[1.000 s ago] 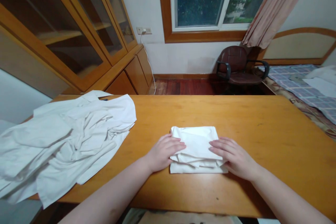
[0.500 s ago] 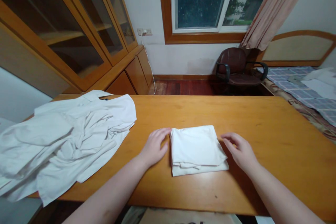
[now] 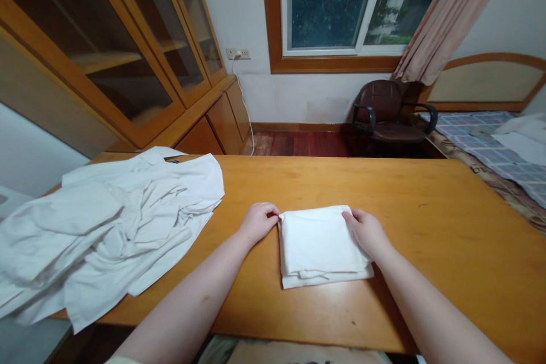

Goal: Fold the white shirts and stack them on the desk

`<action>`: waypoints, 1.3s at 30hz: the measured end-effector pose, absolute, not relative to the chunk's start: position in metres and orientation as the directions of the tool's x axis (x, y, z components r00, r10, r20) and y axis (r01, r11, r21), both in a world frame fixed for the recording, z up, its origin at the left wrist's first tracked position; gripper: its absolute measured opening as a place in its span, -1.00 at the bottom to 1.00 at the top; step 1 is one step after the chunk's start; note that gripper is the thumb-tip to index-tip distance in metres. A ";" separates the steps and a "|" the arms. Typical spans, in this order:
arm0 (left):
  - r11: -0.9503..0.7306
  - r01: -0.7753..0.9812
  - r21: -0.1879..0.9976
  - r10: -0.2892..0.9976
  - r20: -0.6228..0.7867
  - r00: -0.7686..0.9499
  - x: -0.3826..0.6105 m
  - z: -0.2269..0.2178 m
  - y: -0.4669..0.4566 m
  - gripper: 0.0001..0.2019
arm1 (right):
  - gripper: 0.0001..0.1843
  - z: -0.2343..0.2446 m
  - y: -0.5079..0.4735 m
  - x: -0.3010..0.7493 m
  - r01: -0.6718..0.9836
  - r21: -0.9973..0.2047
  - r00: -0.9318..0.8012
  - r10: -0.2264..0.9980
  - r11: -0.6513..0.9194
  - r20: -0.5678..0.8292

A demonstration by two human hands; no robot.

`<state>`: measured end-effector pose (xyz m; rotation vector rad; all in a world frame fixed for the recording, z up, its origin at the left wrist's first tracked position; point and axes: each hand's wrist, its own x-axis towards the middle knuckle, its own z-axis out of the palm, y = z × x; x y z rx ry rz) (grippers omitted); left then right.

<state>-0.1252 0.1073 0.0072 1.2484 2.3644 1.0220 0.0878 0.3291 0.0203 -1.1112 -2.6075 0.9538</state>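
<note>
A folded white cloth (image 3: pixel 323 244) lies flat on the wooden table, its lower layers showing along the near edge. At its far left corner, my left hand (image 3: pixel 260 222) is closed, with thumb and fingertips pinched on the fabric. My right hand (image 3: pixel 369 233) grips the right side near the far corner. Its thumb rests on top of the cloth, while the other fingers are mostly hidden at the edge. Left of both hands is a loose, crumpled heap of white clothes (image 3: pixel 128 227).
The wooden table (image 3: pixel 426 273) extends beneath everything, its near edge against my body. Beyond it are a glass-door cabinet (image 3: pixel 140 68), a dark red armchair (image 3: pixel 384 111) and a bed (image 3: pixel 495 142) at the right. A white cable (image 3: pixel 244 102) hangs from the wall socket.
My right hand has moved left onto the cloth's right edge and taken hold of it. My left hand's fingers have closed on the far left corner. The view has shifted slightly.
</note>
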 end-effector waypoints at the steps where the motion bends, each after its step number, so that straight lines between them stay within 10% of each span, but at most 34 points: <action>1: 0.378 0.605 0.700 0.798 0.085 -0.596 -0.125 0.005 0.106 -0.90 | -0.61 0.019 0.329 0.089 0.594 -0.610 -0.719 0.686 0.525 -0.110; 24: 0.297 0.905 0.303 0.893 0.246 -0.376 -0.103 0.018 0.097 -0.77 | -0.73 0.016 0.310 0.126 0.649 -0.553 -0.707 0.682 0.522 -0.187; 29: -0.064 0.961 0.270 0.973 0.231 0.000 -0.079 0.030 0.081 -0.53 | -0.67 0.027 0.298 0.134 0.708 -0.474 -0.669 0.712 0.523 -0.213; 39: -0.155 0.982 0.108 0.921 0.375 0.104 -0.039 0.000 0.062 -0.83 | -0.72 0.003 0.288 0.150 0.717 -0.482 -0.658 0.717 0.502 -0.231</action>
